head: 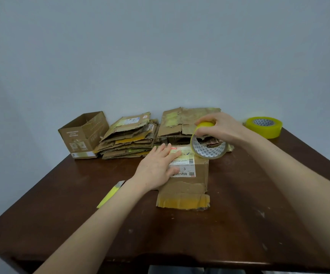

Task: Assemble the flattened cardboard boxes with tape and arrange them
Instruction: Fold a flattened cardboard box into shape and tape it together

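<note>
Head view: a small cardboard box [187, 186] sits near the middle of the dark wooden surface [180, 234], a torn flap with yellow tape residue lying toward the near side. The left hand [158, 169] lies flat on the box's labelled top, fingers straight and together. The right hand [217, 127] grips a yellow tape roll [209, 152] from above, fingers curled round its rim, the roll upright at the far right corner of the box top. Far behind lie two stacks of flattened boxes [128, 139], with an assembled open box [85, 135] at far left. A second tape roll [264, 126] rests far right. A yellow utility knife [110, 192] lies left of the box.
</note>
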